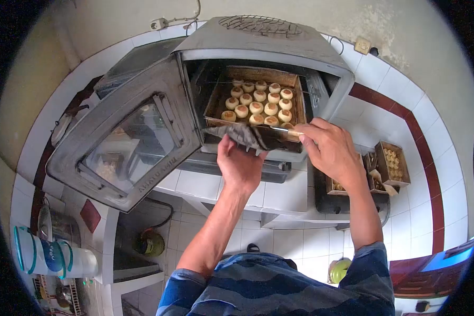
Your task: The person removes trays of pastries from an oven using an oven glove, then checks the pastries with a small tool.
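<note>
Two hands work at the mouth of the oven. The fingers of the right hand (334, 147) are pinched narrow around the handle of a slim tool (283, 129), whose metal part points inward over the front edge of the tray (268, 76). The left hand (242, 171) is palm up, holding a dark, worn cloth (237, 134) just in front of the tray; its thumb shows at the cloth's edge, but the other fingers are largely hidden, and I cannot tell whether they bear on the tray through it.

Beyond the fingers, the tray sits inside the oven (216, 39), with rows of pale round pastries (256, 107) topped with brown. The step in hand looks like handling the tray at its front edge, cloth on one side and tool on the other. Any move of it from here would call for a firm, padded hold, a level tray and bare skin kept off the metal.

Farther out, the oven door (100, 179) stands open on the left, and a wire rack (258, 23) lies on top of the oven. To the right, a box (392, 163) with more small pale rounds stands on the tiled surface (216, 184). Low on the left is a green gas cylinder (151, 243).
</note>
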`<move>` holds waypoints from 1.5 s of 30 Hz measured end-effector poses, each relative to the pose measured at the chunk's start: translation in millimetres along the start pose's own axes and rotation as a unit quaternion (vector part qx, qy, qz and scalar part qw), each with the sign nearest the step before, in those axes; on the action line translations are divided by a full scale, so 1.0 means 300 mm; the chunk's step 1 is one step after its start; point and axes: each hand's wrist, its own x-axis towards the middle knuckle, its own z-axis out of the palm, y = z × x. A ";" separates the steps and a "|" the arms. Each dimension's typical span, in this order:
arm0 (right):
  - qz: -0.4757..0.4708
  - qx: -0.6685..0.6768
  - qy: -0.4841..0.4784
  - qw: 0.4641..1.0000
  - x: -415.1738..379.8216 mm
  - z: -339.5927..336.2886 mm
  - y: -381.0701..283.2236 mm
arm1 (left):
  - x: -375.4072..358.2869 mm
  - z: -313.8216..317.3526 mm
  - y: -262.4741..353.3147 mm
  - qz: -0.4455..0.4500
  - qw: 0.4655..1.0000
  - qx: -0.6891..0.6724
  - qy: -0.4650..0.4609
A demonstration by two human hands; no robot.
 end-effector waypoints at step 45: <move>0.102 0.017 0.113 0.988 -0.287 -0.120 -0.122 | -0.520 -0.057 0.135 0.012 0.933 0.297 0.204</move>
